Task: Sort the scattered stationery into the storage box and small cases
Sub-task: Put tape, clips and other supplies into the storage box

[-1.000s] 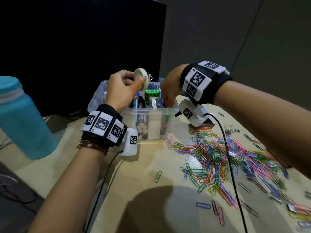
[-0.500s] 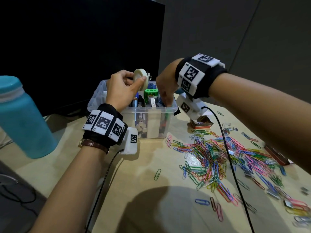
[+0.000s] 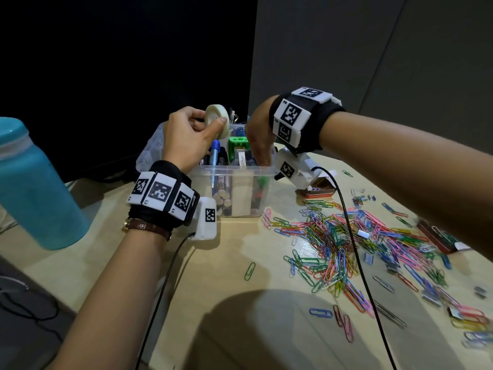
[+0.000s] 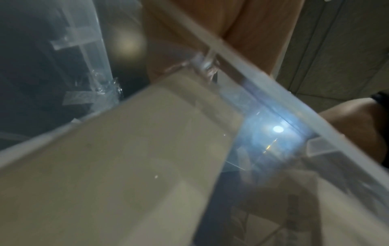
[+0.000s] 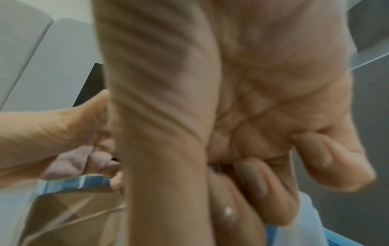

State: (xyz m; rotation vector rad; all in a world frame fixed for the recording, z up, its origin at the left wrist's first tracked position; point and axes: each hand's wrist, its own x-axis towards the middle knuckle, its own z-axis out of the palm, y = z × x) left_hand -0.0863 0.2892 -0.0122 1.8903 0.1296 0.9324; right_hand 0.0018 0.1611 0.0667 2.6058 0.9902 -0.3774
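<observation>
My left hand (image 3: 186, 140) pinches a white tape roll (image 3: 217, 121) between thumb and fingers, above the back left of the clear storage box (image 3: 240, 172). The box holds markers, a green holder (image 3: 238, 145) and other stationery. My right hand (image 3: 258, 140) reaches down into the box's right side. Its fingers (image 5: 263, 191) are curled toward the palm in the right wrist view; whether they hold anything is hidden. A heap of coloured paper clips (image 3: 333, 244) lies scattered on the table to the right. The left wrist view shows only the box's translucent rim (image 4: 252, 79), blurred.
A teal bottle (image 3: 34, 188) stands at the left. A dark monitor (image 3: 120, 76) rises behind the box. A small open cardboard case (image 3: 320, 188) with clips sits right of the box, and a dark red case (image 3: 432, 236) lies further right. Wrist cables cross the table.
My right hand has lifted a little and drawn left over the box's right side. The left hand keeps the tape roll in about the same place.
</observation>
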